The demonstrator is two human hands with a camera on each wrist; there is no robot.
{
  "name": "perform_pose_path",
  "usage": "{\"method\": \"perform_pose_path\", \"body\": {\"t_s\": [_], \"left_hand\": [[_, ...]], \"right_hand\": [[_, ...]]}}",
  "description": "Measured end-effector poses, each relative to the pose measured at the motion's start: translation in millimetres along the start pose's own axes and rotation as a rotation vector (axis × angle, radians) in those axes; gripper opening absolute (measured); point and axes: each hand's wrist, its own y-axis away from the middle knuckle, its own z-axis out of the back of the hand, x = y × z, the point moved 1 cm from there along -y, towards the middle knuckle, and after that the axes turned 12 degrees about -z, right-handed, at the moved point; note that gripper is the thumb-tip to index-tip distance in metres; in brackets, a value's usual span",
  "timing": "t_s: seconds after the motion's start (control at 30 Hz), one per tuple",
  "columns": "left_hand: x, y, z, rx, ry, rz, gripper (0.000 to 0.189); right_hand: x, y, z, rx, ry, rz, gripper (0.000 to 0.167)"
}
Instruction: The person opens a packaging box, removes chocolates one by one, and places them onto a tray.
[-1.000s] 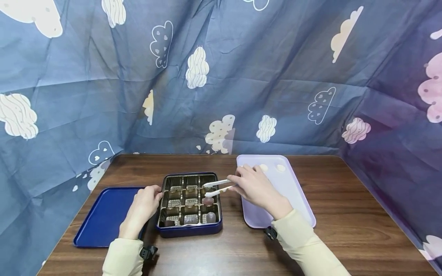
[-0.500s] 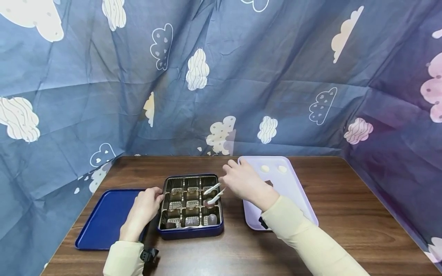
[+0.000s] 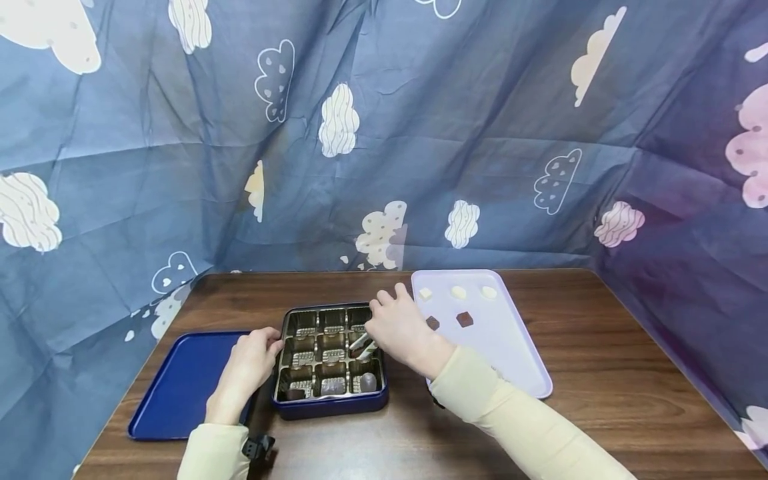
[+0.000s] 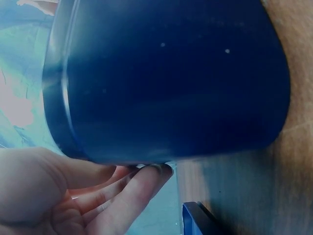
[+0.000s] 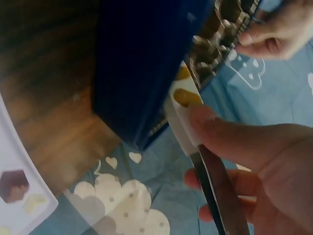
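Note:
My right hand (image 3: 399, 333) grips a pair of white tongs (image 3: 362, 344), whose tips point down into the right compartment of the middle row in a blue tin (image 3: 330, 407). The right wrist view shows the white tong arm with yellow ovals (image 5: 187, 97) and the thumb pressed on it. A brown chocolate (image 3: 355, 353) shows partly at the tips. Along the tin's near row lie a dark chocolate (image 3: 295, 394), a wide chocolate (image 3: 333, 387) and a rounded chocolate (image 3: 369, 382). My left hand (image 3: 249, 363) touches the tin's left outer wall with fingertips and thumb.
A blue lid (image 3: 180, 387) lies left of the tin, partly behind the left forearm. To the right stands a lilac tray (image 3: 516, 347) with white pieces (image 3: 459, 292) and brown chocolates (image 3: 465, 319). A patterned cloth (image 3: 336, 220) hangs behind the wooden table (image 3: 606, 373).
My right hand has moved left toward the tin and turned, and the tong tips have gone down into the compartment. More of the tray's pieces show. My left hand stays in place.

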Motion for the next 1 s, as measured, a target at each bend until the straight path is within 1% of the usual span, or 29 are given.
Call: {"method": "perform_pose_path", "body": {"t_s": [0.1,0.17,0.3,0.37,0.43,0.57,0.67,0.83,1.0], "left_hand": [[-0.7,-0.2,0.1,0.004,0.001,0.005,0.022],[-1.1,-0.1,0.5,0.003,-0.001,0.004,0.022],[-1.0,0.3,1.4,-0.007,-0.006,-0.003,0.021],[-0.8,0.3,1.5,-0.010,-0.007,-0.007,0.020],[-0.4,0.3,1.3,-0.008,-0.005,-0.005,0.020],[0.3,0.1,0.7,-0.005,-0.006,-0.003,0.020],[-0.1,-0.1,0.7,0.000,-0.003,0.005,0.021],[-1.2,-0.5,0.8,0.010,0.004,0.015,0.021],[-1.2,-0.8,0.7,0.005,-0.001,0.008,0.022]], "right_hand": [[3,2.0,-5,-0.035,0.005,-0.007,0.012],[4,3.5,-8,-0.042,0.006,-0.012,0.009],[1,6.2,-12,-0.021,-0.014,-0.017,0.002],[-1,7.8,-15,-0.019,-0.034,-0.020,0.002],[-3,9.9,-16,-0.037,-0.058,-0.022,0.004],[-8,14.9,-19,-0.099,-0.093,-0.014,0.005],[-13,18.1,-21,-0.116,-0.118,-0.014,0.007],[-23,22.7,-24,-0.115,-0.173,-0.052,0.011],[-37,32.0,-23,-0.156,-0.273,-0.128,0.010]]}}
